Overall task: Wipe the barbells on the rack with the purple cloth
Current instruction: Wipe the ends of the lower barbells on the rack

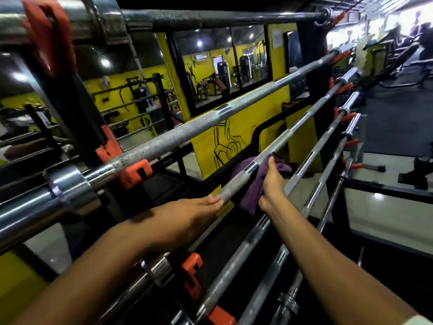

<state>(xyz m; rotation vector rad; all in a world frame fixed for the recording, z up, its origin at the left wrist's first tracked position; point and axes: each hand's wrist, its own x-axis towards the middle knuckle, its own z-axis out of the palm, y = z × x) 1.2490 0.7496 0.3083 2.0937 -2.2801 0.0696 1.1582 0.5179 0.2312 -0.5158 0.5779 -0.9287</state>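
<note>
Both forearms filled the lower frame, reaching up toward center. At center, the right hand (269, 184) clutched the purple cloth (251, 193) bunched around 1 barbell (276, 150), whose long axis ran from lower left to upper right. Wiping would likely travel along that line, away from the fingers. Just left, the left hand (199, 207) touched the same bar with near-straight fingers. No legible writing showed; only a black line drawing on the yellow panel (232, 141).
</note>
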